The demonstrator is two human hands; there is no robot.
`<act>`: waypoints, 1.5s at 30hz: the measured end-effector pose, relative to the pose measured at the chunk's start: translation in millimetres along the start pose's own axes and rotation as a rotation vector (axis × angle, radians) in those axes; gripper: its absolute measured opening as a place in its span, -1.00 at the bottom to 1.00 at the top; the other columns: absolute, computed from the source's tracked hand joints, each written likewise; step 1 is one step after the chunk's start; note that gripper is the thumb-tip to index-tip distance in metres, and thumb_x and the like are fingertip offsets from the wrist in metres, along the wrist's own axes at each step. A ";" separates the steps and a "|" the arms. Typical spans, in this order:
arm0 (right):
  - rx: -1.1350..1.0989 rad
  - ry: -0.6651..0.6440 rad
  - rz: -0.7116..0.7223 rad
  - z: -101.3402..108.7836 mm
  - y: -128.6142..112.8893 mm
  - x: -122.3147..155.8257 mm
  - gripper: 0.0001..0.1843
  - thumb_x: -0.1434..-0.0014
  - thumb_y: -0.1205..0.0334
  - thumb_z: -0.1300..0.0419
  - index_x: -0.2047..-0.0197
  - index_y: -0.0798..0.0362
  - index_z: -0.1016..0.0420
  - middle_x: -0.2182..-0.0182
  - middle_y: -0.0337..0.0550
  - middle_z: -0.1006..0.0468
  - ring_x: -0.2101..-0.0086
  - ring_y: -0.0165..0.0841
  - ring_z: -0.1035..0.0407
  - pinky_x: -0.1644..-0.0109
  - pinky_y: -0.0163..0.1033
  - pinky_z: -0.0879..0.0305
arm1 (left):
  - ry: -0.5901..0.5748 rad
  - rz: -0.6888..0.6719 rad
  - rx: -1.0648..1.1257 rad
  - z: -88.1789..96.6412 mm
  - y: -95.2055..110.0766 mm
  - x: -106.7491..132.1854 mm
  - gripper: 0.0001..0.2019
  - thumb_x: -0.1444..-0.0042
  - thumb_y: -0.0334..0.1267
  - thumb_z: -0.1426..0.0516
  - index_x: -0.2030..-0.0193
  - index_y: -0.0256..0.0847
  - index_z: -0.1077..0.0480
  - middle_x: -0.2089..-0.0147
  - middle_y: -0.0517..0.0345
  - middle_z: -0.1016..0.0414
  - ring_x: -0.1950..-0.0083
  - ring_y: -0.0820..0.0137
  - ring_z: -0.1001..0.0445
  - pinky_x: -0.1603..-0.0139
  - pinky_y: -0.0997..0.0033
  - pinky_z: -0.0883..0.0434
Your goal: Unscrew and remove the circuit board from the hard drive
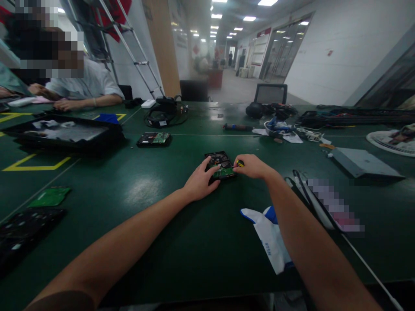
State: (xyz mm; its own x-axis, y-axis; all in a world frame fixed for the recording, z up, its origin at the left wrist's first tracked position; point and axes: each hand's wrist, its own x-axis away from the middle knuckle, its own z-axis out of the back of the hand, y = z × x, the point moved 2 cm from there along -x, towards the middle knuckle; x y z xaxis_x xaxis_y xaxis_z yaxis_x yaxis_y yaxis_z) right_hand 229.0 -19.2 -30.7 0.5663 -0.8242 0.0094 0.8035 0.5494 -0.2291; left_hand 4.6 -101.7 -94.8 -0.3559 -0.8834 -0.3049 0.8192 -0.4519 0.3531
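A black hard drive with a green circuit board [223,172] lies on the green table in front of me. My left hand [202,179] grips its left side, thumb at the near edge and fingers across the top. At its right edge, my right hand [252,166] is closed round a small screwdriver [240,163] with a yellow and black handle. The screwdriver's tip is too small to make out. Behind and to the left lies another hard drive [154,139]. A white and blue glove [270,242] rests beside my right forearm.
At the left are a black tray [113,134], a loose green circuit board [50,196] and dark drives [29,224]. A grey metal box [366,162], a lanyard [308,194] and tangled wires [279,126] lie to the right. A person [94,82] sits across at the left.
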 end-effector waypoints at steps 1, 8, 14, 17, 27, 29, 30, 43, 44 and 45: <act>-0.011 0.001 0.000 -0.3 0.8 0.0 -0.86 -0.21 0.16 -0.30 0.19 0.00 -0.63 0.19 -0.10 -0.66 0.17 -0.20 -0.52 0.05 -0.19 -0.35 | 0.001 0.000 0.000 -0.2 -0.2 0.1 -0.41 -0.28 -0.05 -0.18 -0.42 -0.10 -0.27 -0.60 -0.13 0.19 -0.53 -0.10 -0.10 -0.46 -0.05 -0.23; -0.096 0.177 -0.041 14.0 7.5 2.2 -0.72 -0.22 0.23 -0.24 0.00 0.03 -0.57 0.00 0.03 -0.62 0.00 -0.10 -0.48 -0.10 -0.05 -0.35 | -0.009 0.018 -0.006 -0.5 -1.8 0.3 -0.35 -0.28 0.01 -0.18 -0.46 -0.06 -0.20 -0.60 -0.10 0.22 -0.49 -0.12 -0.17 -0.43 -0.11 -0.27; -0.138 0.470 0.014 43.3 -10.2 13.2 -0.66 -0.30 0.02 -0.21 -0.04 0.03 -0.53 0.13 0.01 -0.63 0.17 -0.14 -0.48 0.04 -0.05 -0.35 | 0.025 -0.007 -0.031 -0.4 1.1 1.3 -0.44 -0.30 -0.02 -0.16 -0.40 -0.05 -0.29 -0.59 -0.07 0.17 -0.47 -0.10 -0.22 -0.40 -0.11 -0.31; -0.158 0.536 0.000 51.2 -20.5 18.5 -0.65 -0.30 -0.05 -0.20 0.02 0.02 -0.50 0.28 -0.05 -0.60 0.31 -0.20 -0.43 0.18 -0.11 -0.28 | 0.043 -0.032 -0.063 0.5 3.3 1.5 -0.47 -0.31 -0.04 -0.14 -0.38 -0.10 -0.31 -0.55 -0.11 0.04 -0.46 -0.07 -0.22 -0.43 -0.13 -0.27; -0.203 0.564 0.001 51.5 -28.6 20.0 -0.75 -0.30 0.01 -0.19 0.09 0.00 -0.43 0.39 -0.14 -0.52 0.41 -0.28 -0.34 0.27 -0.16 -0.16 | 0.082 -0.053 -0.103 -3.4 1.7 1.3 -0.47 -0.30 -0.04 -0.16 -0.36 -0.16 -0.32 -0.47 -0.22 -0.08 -0.46 -0.12 -0.18 -0.44 -0.25 -0.20; -0.210 0.573 0.000 51.5 -27.6 19.9 -0.75 -0.30 0.01 -0.20 0.09 0.00 -0.43 0.40 -0.14 -0.51 0.42 -0.28 -0.33 0.28 -0.16 -0.16 | 0.080 -0.053 -0.095 -3.4 2.0 1.4 -0.47 -0.30 -0.04 -0.15 -0.36 -0.16 -0.31 -0.47 -0.22 -0.07 -0.45 -0.11 -0.21 -0.43 -0.24 -0.22; -0.213 0.573 0.002 51.2 -27.2 19.8 -0.75 -0.30 0.01 -0.20 0.10 0.00 -0.43 0.40 -0.14 -0.51 0.42 -0.29 -0.33 0.28 -0.17 -0.16 | 0.079 -0.053 -0.093 -3.3 2.1 1.5 -0.47 -0.30 -0.05 -0.15 -0.36 -0.15 -0.31 -0.47 -0.22 -0.06 -0.44 -0.11 -0.21 -0.42 -0.24 -0.23; -0.204 0.510 0.022 51.3 -28.9 20.1 -0.77 -0.30 0.05 -0.19 0.07 0.00 -0.45 0.37 -0.13 -0.54 0.38 -0.27 -0.37 0.24 -0.15 -0.21 | 0.062 -0.010 -0.087 -3.9 1.0 2.1 -0.45 -0.30 -0.01 -0.16 -0.38 -0.07 -0.30 -0.52 -0.15 0.02 -0.46 -0.14 -0.20 -0.40 -0.24 -0.27; -0.206 0.492 0.027 52.4 -29.3 20.9 -0.77 -0.30 0.05 -0.19 0.06 0.00 -0.45 0.36 -0.12 -0.55 0.37 -0.26 -0.38 0.24 -0.14 -0.23 | 0.061 -0.002 -0.084 -3.3 1.6 2.3 -0.45 -0.30 -0.01 -0.16 -0.38 -0.07 -0.30 -0.53 -0.15 0.04 -0.46 -0.15 -0.20 -0.40 -0.23 -0.28; -0.209 0.473 0.033 53.6 -29.6 21.7 -0.76 -0.30 0.06 -0.19 0.05 -0.01 -0.46 0.34 -0.11 -0.56 0.36 -0.25 -0.39 0.23 -0.14 -0.24 | 0.058 0.007 -0.079 -2.8 2.2 2.6 -0.45 -0.30 -0.01 -0.16 -0.38 -0.07 -0.30 -0.54 -0.15 0.07 -0.46 -0.16 -0.19 -0.39 -0.22 -0.28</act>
State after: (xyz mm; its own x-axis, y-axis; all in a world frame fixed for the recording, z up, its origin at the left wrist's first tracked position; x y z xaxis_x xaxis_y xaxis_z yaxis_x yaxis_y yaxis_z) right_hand 227.4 -45.9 28.4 0.4066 -0.8055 -0.4312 0.7057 0.5766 -0.4117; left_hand 6.8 -104.6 -97.3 -0.3252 -0.8770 -0.3537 0.8554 -0.4322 0.2854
